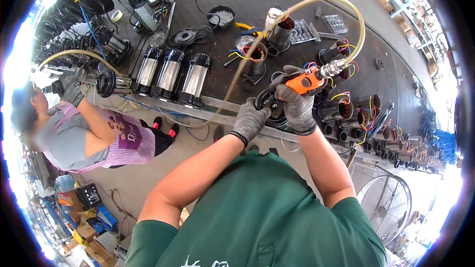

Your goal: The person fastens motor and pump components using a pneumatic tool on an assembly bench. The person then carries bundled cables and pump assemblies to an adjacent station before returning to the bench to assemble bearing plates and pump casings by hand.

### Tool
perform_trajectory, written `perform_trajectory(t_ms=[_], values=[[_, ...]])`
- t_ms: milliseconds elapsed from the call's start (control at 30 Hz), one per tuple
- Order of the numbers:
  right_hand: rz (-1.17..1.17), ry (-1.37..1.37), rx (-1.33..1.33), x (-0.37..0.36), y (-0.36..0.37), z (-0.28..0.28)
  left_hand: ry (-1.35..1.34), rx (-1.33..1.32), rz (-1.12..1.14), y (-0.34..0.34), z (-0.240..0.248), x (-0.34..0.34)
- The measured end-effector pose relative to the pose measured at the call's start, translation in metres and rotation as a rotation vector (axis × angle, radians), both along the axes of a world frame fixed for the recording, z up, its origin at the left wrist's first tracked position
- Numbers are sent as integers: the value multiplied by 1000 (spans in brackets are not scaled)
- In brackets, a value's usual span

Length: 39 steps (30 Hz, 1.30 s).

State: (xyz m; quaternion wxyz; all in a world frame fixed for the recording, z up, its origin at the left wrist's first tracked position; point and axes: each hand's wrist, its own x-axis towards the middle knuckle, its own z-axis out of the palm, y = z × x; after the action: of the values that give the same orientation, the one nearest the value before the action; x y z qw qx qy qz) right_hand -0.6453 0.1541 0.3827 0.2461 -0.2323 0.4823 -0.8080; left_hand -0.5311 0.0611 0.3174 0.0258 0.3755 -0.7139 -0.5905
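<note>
At the near edge of the bench (396, 89), the left hand (251, 120) was closed on one round black end cover (270, 101), and the right hand (298, 110) was clamped round one orange air tool (303, 81). Work on this cover appeared under way; whether any fastener was seated could not be told. Farther left stood three black-capped silver cylinders (169, 71), seemingly closed up. Beyond the hands, two open wired housings (281, 34) looked unfinished, as did similar housings (336, 111) at right, too crowded to count.

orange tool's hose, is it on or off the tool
On: the yellowish hose runs into the metal fitting on the orange tool, held in the right hand.
</note>
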Motion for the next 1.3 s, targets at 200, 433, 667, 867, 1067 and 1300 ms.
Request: perform_trajectory(t_ms=[200, 433, 667, 867, 1067, 1300], values=[[144, 90, 57, 8, -4, 17, 82, 38, 127, 10, -10, -7], [584, 211, 104, -1, -12, 38, 263, -310, 101, 12, -109, -18], [211, 69, 160, -3, -32, 41, 116, 68, 201, 13, -18, -9], [-13, -191, 209, -16, -31, 22, -7, 39, 167, 11, 14, -3], [238, 31, 184, 7, -9, 27, 179, 210, 238, 9, -82, -22], [437, 127, 200, 7, -4, 20, 404, 418, 335, 13, -80, -23]])
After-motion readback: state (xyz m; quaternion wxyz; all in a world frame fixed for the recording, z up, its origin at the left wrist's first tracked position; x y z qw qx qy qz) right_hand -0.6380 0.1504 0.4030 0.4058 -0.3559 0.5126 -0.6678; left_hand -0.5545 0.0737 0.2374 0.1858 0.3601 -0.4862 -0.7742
